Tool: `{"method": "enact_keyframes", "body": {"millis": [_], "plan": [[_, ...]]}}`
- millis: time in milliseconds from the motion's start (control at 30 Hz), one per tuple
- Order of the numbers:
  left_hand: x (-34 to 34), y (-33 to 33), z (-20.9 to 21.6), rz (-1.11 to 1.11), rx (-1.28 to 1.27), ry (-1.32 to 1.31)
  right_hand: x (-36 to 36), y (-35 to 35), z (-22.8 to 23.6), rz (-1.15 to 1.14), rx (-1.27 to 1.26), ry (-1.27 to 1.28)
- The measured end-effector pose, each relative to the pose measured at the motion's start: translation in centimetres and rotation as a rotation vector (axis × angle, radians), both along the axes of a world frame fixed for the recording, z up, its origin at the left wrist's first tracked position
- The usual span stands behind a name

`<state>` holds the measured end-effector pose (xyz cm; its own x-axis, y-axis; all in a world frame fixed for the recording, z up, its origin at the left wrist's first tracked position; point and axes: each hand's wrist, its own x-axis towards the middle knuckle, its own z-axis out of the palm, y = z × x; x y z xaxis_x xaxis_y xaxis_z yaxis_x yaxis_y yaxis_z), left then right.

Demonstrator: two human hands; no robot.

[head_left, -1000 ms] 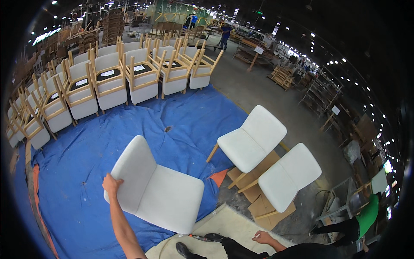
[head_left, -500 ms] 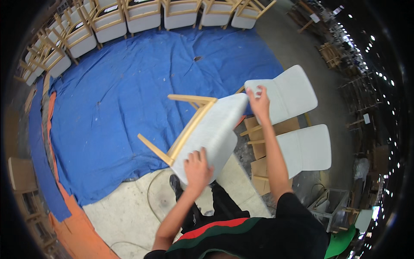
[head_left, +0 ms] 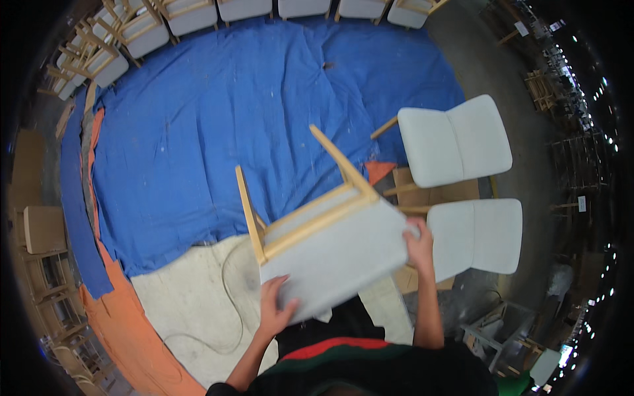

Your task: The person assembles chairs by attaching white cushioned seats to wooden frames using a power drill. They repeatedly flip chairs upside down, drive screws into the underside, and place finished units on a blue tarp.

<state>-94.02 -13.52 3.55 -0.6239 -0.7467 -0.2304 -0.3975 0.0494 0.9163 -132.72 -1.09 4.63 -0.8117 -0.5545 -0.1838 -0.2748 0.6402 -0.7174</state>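
Observation:
A chair (head_left: 337, 254) with pale grey upholstery and light wooden legs is held up in front of me, tilted so its legs point away toward the blue sheet. My left hand (head_left: 276, 307) grips the near left corner of its upholstery, thumb and fingers apart around the edge. The right edge is in my right hand (head_left: 419, 244), the fingers curled over it. To the right stand two similar upholstered chairs, a farther one (head_left: 456, 142) and a nearer one (head_left: 477, 235), the latter just beyond my right hand.
A creased blue tarp (head_left: 198, 152) covers much of the floor ahead, with an orange sheet (head_left: 132, 323) along its left. Several upturned chairs (head_left: 191, 16) line the far edge. Cardboard (head_left: 432, 193) lies under the right-hand chairs. A thin hose (head_left: 228, 297) curves over the pale floor.
The held chair has turned, its legs now pointing farther forward, and come lower and nearer to me. My right hand has moved from near the far standing chair onto the held chair's right edge.

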Motion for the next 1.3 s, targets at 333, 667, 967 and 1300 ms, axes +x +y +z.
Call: {"method": "enact_keyframes", "body": {"millis": [333, 667, 967, 1300], "plan": [[-1.9, -2.3, -21.5, 0.399, 0.470, -0.414, 2.2, 14.7, -3.4, -0.172, 0.261, -0.233], [-10.5, -9.8, -29.2, 0.509, 0.524, -0.298, -8.7, 13.9, -13.7, 0.127, 0.530, -0.379], [-10.7, -12.6, -34.5, 0.416, 0.792, -0.198, -12.7, 0.2, -32.9, -0.256, 0.047, -1.202], [-20.0, -9.4, -1.7, 0.316, 0.554, 0.140, -13.8, 11.4, -9.8, -0.241, -0.515, -0.999]]}}
